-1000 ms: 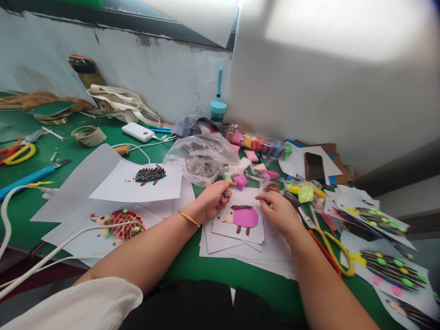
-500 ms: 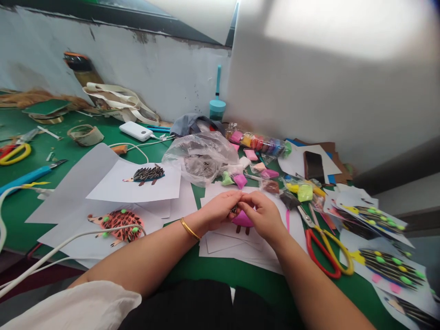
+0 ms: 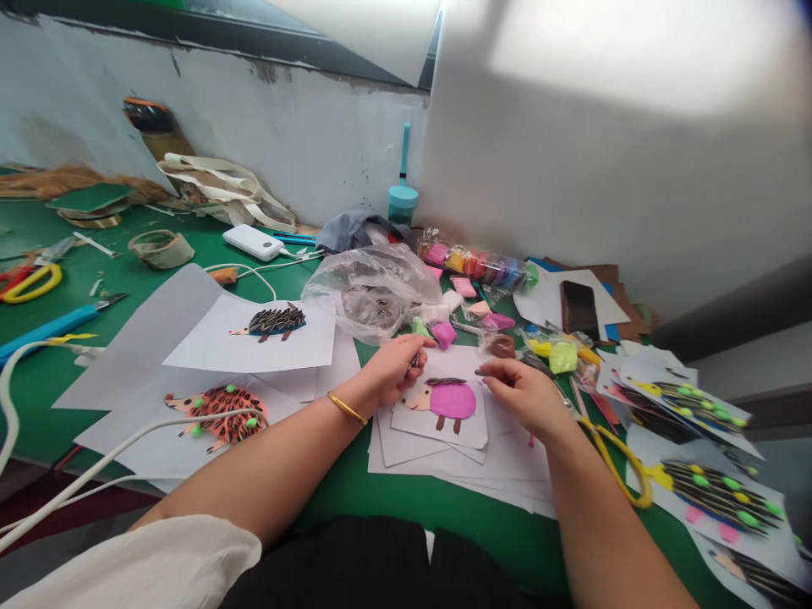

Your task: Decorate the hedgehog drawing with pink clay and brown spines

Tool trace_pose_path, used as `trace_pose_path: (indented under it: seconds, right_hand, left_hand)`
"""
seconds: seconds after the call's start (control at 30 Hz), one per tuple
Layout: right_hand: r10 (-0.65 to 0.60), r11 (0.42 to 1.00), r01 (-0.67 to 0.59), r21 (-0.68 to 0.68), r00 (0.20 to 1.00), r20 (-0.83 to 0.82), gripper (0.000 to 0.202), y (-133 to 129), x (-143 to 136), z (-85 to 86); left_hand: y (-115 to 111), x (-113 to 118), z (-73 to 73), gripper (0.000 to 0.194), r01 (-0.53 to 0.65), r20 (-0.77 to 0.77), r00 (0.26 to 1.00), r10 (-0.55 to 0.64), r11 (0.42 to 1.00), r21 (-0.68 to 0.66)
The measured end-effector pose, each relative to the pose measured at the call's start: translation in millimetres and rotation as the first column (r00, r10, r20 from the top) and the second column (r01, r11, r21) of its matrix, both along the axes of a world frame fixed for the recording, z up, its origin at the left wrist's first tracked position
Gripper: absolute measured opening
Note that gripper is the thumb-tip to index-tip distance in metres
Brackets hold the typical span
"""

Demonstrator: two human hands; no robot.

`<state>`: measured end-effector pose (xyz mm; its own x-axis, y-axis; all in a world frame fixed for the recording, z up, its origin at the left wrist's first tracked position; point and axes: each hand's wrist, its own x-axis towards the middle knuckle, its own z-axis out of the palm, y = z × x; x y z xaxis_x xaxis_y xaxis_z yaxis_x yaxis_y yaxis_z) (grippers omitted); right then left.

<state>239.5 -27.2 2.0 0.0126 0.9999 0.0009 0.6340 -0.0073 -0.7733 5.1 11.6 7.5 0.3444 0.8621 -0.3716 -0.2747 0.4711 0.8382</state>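
Note:
My left hand (image 3: 394,372) is curled around a few dark striped sunflower seeds (image 3: 415,360), just above the left edge of a hedgehog picture. My right hand (image 3: 523,396) pinches a small dark sunflower seed (image 3: 480,372) between thumb and finger, to the right of that picture. The hedgehog has a purple clay body (image 3: 458,403), a light face and brown legs. A short row of seeds (image 3: 446,381) lies along the top of its back. Beneath the picture are stacked white sheets (image 3: 406,457).
A plastic bag of seeds (image 3: 374,296) lies behind my hands, beside several wrapped clay packets (image 3: 444,335). Yellow-handled scissors (image 3: 612,461) are partly under my right arm. Finished hedgehog pictures (image 3: 723,491) lie to the right, others on the left. A white cable (image 3: 127,444) crosses the left side.
My hands, together over the picture before, have moved apart, the right one to the right with a seed. The purple hedgehog and its seed row now show.

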Motion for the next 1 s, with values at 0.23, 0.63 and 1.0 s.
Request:
trace_pose_path:
  seconds: [0.23,0.63,1.0]
  right_hand:
    - [0.076,0.997,-0.076,0.011,0.997,0.014,0.017,-5.8,-19.7,-3.5]
    - [0.222,0.975,-0.223,0.002,0.971,0.085,0.025,-10.4,-50.2,-12.0]
    - [0.229,0.949,-0.280,0.147,0.929,0.292,0.021,-9.1,-53.2,-12.6]
  left_hand:
    - [11.7,-3.2,-12.2,0.019,-0.103,0.005,0.995,0.103,0.994,-0.029]
    - [11.7,-2.7,-15.4,0.018,-0.086,0.019,0.996,0.086,0.996,-0.010]
    - [11.1,-2.0,-14.8,0.019,-0.085,0.010,0.996,0.085,0.996,-0.011]
